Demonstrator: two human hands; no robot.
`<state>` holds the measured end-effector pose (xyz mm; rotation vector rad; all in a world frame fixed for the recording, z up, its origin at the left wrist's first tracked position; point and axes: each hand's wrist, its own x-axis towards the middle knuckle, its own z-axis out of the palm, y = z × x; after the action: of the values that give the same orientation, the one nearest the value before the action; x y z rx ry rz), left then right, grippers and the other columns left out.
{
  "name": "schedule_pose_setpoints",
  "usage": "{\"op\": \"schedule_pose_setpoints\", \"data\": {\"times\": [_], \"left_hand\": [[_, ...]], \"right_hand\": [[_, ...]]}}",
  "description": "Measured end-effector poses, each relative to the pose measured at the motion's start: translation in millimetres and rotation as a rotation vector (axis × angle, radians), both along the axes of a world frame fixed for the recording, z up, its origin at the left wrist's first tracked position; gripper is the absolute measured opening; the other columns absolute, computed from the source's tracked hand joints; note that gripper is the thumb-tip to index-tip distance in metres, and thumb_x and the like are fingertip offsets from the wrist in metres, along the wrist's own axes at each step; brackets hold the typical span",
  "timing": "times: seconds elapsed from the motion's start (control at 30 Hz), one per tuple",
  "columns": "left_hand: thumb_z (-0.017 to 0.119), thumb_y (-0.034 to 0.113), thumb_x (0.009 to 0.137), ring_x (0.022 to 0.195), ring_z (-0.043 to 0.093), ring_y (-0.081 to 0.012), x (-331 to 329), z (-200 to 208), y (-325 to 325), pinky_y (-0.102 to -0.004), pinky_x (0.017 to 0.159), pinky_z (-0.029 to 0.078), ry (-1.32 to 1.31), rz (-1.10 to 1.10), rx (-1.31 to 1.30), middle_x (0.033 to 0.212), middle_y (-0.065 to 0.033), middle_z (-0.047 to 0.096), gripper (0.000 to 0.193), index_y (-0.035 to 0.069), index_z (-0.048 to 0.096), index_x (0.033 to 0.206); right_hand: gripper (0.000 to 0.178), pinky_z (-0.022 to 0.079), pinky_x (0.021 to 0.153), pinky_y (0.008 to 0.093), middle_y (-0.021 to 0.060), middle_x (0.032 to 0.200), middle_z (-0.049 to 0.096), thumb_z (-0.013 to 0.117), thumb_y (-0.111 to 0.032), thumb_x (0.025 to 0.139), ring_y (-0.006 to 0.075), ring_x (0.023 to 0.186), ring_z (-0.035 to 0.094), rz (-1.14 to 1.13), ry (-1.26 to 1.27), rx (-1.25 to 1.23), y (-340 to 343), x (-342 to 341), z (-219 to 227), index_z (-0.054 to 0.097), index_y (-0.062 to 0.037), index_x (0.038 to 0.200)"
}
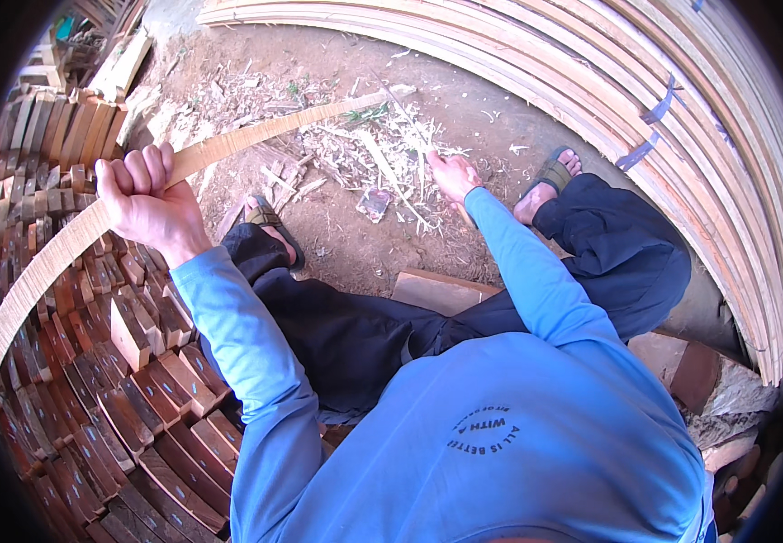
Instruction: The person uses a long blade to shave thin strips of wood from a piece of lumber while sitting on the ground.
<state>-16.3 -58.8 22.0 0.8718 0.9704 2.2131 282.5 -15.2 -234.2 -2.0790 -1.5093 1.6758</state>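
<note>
One long wooden strip (219, 149) gripped in my left hand (150, 201); right hand (453, 177) closed on slim tool (413, 126) (kind unclear).

The person wears a light blue shirt (391, 434), its chest marked with a small ring of dark lettering (494, 423); the long left sleeve (260, 362) and right sleeve (536, 271) match it in plain blue, creased along their length; the left fingers (135, 169) and right fingers (436, 161) are ungloved; loose black trousers (622, 244) fall in soft folds; the left sandal (266, 216) and right sandal (550, 174) have broad olive-brown straps and open toes.
</note>
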Motion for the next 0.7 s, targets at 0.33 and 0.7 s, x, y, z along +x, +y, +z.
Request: {"op": "schedule_pose_setpoints", "data": {"times": [0.33, 0.7], "left_hand": [[0.043, 0.022, 0.100, 0.051, 0.011, -0.0104, 2, 5, 3, -0.0292, 0.052, 0.019, 0.021, 0.031, -0.018, 0.053, 0.0036, 0.013, 0.047, 0.017, 0.018, 0.061], [0.043, 0.021, 0.101, 0.051, 0.011, -0.0107, 2, 4, 5, -0.0295, 0.051, 0.018, 0.045, 0.089, -0.045, 0.054, 0.0034, 0.013, 0.047, 0.017, 0.018, 0.061]], "right_hand": [[0.059, 0.051, 0.052, 0.0405, 0.0135, 0.063, 0.060, 0.043, -0.055, 0.096, 0.0244, 0.054, 0.062, -0.063, -0.045, 0.007, -6, -3, -32, 0.068, -0.0020, 0.093], [0.069, 0.049, 0.047, 0.0383, 0.0142, 0.067, 0.062, 0.040, -0.061, 0.095, 0.0224, 0.052, 0.062, 0.055, -0.042, 0.124, -3, 8, -56, 0.067, 0.0019, 0.099]]}}
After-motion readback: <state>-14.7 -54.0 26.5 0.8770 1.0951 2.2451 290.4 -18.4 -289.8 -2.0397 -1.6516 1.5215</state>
